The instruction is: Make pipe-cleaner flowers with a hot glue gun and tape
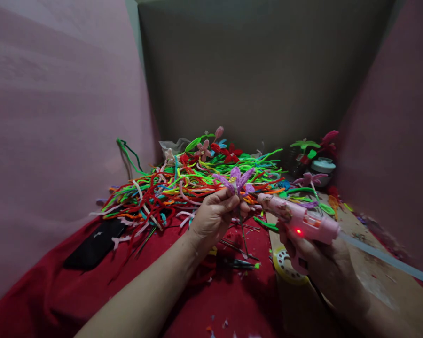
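Note:
Between the fingers of my left hand (220, 209) is a purple pipe-cleaner flower (245, 178) with a yellow centre, its thin dark stem hanging down. My right hand (317, 258) grips a pink hot glue gun (303, 218) by its handle, and a red light glows on its side. The gun's nozzle points left at the base of the flower; whether it touches is hard to make out. Below the flower, a small pair of dark-handled cutters or scissors (241, 264) lies on the red cloth (232, 300).
A large heap of coloured pipe cleaners (162, 188) spreads behind my hands, with finished flowers (231, 152) on top. A black phone (95, 244) lies at left. At right are a yellow tape reel (289, 267), a cardboard sheet (370, 281) and a lidded jar (322, 165).

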Action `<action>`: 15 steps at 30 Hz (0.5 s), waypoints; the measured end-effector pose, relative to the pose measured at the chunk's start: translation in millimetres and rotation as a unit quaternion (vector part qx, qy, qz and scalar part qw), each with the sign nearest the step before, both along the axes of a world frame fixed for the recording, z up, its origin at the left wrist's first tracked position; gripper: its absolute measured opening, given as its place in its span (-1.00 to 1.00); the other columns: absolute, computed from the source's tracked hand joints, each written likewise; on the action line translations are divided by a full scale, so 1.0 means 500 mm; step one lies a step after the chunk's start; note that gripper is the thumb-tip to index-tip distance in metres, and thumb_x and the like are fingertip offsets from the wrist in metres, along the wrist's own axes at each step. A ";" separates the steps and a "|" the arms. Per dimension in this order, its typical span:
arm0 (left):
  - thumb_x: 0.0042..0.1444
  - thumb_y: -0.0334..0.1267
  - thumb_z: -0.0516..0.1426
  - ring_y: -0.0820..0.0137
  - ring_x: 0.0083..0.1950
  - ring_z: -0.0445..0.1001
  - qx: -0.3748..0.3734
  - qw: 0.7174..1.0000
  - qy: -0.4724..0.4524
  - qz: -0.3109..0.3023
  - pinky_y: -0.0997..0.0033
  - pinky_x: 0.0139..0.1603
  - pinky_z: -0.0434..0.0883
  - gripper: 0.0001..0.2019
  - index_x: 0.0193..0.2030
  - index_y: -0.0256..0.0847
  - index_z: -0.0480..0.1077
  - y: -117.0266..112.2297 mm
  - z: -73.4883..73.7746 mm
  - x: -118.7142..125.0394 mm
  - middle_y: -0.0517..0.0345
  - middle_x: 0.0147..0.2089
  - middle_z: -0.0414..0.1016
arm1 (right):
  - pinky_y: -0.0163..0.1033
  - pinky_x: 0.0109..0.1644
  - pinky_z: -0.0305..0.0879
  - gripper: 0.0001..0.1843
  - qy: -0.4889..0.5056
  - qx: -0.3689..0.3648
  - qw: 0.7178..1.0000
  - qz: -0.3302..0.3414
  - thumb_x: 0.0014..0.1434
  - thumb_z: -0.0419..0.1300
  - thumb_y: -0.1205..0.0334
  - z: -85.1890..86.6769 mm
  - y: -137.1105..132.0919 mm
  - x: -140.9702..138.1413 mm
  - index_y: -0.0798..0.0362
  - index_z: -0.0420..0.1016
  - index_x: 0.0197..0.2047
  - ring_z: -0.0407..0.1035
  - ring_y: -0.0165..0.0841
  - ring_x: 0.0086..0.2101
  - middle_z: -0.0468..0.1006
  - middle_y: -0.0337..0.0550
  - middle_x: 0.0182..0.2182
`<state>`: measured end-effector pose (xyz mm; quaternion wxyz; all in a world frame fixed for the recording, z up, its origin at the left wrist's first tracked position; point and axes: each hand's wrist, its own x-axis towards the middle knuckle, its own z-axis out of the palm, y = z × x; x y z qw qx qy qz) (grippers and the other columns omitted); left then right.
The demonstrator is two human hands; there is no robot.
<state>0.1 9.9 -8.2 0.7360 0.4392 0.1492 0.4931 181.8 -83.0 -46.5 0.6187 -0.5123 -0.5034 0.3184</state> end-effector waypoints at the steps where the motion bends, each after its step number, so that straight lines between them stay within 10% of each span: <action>1: -0.06 -0.34 0.24 0.47 -0.49 0.43 0.000 1.000 0.001 0.000 0.50 -0.36 0.33 -0.88 -0.49 -0.34 0.39 0.000 0.000 0.000 0.11 -0.55 0.48 | -0.27 -0.48 0.34 -0.75 0.008 -0.015 1.000 0.000 -0.01 0.27 0.03 0.000 0.000 0.001 0.03 0.53 -0.34 0.36 -0.33 -0.50 0.51 -0.12 -0.48; 15: -0.09 -0.31 0.26 0.48 -0.52 0.41 -0.001 1.000 0.015 0.009 0.50 -0.41 0.32 -0.85 -0.48 -0.33 0.38 -0.003 0.004 -0.001 0.12 -0.55 0.47 | -0.24 -0.52 0.35 -0.81 -0.005 0.007 1.000 -0.001 0.04 0.24 0.13 -0.006 0.002 0.004 0.05 0.56 -0.31 0.42 -0.25 -0.48 0.55 -0.09 -0.49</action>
